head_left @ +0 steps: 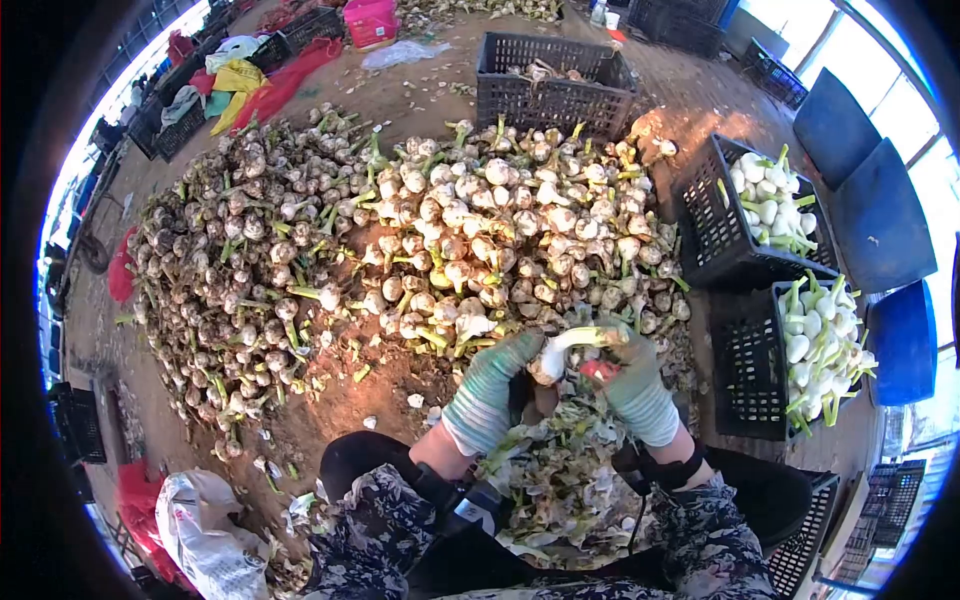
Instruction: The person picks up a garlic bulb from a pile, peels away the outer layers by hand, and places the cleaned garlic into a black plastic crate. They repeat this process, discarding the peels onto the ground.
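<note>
A garlic bulb (547, 368) with a long pale green stem is held between my two gloved hands, above a heap of peeled skins (560, 450). My left hand (497, 378) is closed at the bulb's root end, its fingertips partly hidden. My right hand (638, 388) is closed around the stem side. A small red object (599, 370) shows at the right fingers; I cannot make out what it is. Beyond both hands lies a big pile of unpeeled garlic (500, 220), bulbs dirty and stems cut short.
Two black crates (745, 375) on the right hold cleaned white garlic (825, 340). Another black crate (555, 85) stands behind the pile. At the back are a pink bucket (371, 24) and coloured sacks (240, 85). A white sack (212, 535) lies at lower left.
</note>
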Motion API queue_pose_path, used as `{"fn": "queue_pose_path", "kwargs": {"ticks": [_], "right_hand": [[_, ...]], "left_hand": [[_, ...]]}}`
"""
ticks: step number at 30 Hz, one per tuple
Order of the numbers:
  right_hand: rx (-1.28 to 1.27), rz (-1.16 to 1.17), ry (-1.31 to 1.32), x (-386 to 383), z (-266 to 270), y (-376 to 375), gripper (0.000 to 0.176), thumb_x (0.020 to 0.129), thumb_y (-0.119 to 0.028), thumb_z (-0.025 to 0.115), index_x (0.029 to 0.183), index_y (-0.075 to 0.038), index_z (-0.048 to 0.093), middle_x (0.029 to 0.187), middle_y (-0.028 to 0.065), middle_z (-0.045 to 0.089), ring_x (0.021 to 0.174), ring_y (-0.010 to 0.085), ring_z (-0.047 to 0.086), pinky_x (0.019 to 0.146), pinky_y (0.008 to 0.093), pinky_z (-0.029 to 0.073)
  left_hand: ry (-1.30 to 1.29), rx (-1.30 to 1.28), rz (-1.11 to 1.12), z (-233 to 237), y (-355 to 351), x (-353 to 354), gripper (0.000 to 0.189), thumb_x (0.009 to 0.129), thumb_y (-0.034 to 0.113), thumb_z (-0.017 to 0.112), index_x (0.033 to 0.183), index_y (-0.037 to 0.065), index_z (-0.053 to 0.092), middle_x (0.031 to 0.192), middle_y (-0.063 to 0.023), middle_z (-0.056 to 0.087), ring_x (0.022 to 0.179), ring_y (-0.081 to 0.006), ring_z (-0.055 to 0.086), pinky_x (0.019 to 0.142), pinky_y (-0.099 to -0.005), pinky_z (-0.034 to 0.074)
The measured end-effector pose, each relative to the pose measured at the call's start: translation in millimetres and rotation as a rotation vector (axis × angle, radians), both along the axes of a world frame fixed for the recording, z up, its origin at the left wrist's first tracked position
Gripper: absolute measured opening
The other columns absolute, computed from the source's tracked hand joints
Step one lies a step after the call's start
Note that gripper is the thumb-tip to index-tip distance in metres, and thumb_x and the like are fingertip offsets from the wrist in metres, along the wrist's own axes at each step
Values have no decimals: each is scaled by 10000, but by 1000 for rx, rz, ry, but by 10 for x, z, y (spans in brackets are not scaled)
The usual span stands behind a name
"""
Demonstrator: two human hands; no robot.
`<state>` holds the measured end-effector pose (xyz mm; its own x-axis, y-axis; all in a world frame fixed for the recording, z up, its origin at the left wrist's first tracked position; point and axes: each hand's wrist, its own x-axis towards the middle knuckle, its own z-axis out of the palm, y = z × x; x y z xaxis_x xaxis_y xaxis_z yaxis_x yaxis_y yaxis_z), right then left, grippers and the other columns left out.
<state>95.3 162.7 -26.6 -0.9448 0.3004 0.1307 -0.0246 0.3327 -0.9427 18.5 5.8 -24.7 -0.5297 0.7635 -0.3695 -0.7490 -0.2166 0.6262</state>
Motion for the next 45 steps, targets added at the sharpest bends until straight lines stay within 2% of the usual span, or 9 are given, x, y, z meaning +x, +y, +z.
{"fn": "queue_pose_path", "kwargs": {"ticks": [6, 11, 18, 20, 34, 37, 38, 40, 45], "right_hand": [[-418, 52, -29, 81, -51, 4, 347, 755, -49, 582, 1087, -6, 491, 992, 74, 568, 930, 142, 535, 814, 241, 425], [-513, -55, -84, 83, -81, -30, 272, 825, -28, 486, 1096, 1, 476, 972, 79, 553, 846, 152, 546, 747, 268, 456], [-248, -117, 40, 248, -400, 63, 342, 769, -19, 574, 1099, -32, 486, 946, 50, 560, 836, 163, 553, 709, 255, 479], [-1212, -63, 206, 286, -814, 246, 337, 738, 23, 589, 1061, -33, 510, 881, 39, 571, 803, 148, 564, 697, 239, 480], [-751, -355, -8, 158, -276, 231, 214, 813, 17, 433, 1010, 16, 518, 899, 75, 585, 764, 146, 579, 649, 259, 493], [-117, 4, -54, 293, -782, 196, 337, 872, -208, 457, 1144, -14, 415, 1049, 102, 523, 857, 195, 558, 694, 310, 492], [302, 179, -4, 306, -699, 182, 572, 644, -265, 718, 1098, 3, 498, 972, 129, 607, 848, 257, 591, 761, 318, 460], [425, 39, -833, 459, -867, 336, 530, 682, -268, 683, 1106, -7, 500, 968, 151, 605, 805, 249, 600, 722, 324, 471], [438, 363, -416, 390, -226, 501, 399, 804, -307, 544, 1056, -1, 510, 838, 140, 605, 740, 245, 597, 663, 294, 464]], "left_hand": [[51, -170, -105, -27, 71, 19, 402, 837, 473, 471, 864, 79, 544, 561, -38, 539, 427, -117, 510, 386, -208, 392], [719, -94, 204, -144, 179, 113, 584, 713, 25, 677, 1220, 1, 389, 1085, -88, 518, 1007, -150, 493, 858, -263, 423], [46, 84, 78, 77, 48, 71, 562, 687, 41, 688, 1163, -25, 397, 1036, -103, 522, 931, -203, 542, 790, -343, 499], [13, 162, 51, 64, 34, 43, 527, 725, 91, 655, 1166, -34, 393, 1052, -137, 526, 925, -233, 555, 772, -378, 508], [198, 150, -48, -16, -9, 70, 425, 770, 149, 631, 1141, 19, 469, 1025, -106, 565, 915, -257, 568, 791, -406, 487], [188, 202, -53, 26, -20, 11, 462, 756, 90, 633, 1170, 16, 441, 1035, -97, 559, 930, -215, 553, 810, -360, 473], [166, 218, -56, 12, -47, 34, 484, 748, 60, 634, 1184, 15, 428, 1040, -92, 557, 938, -194, 545, 819, -338, 465], [162, 194, -73, -53, -74, -3, 493, 744, 47, 635, 1189, 13, 426, 1048, -91, 551, 946, -194, 542, 825, -341, 464], [253, 97, -155, -72, -115, 38, 494, 731, -22, 617, 1190, 20, 438, 1089, -81, 533, 993, -190, 526, 831, -316, 459]]}}
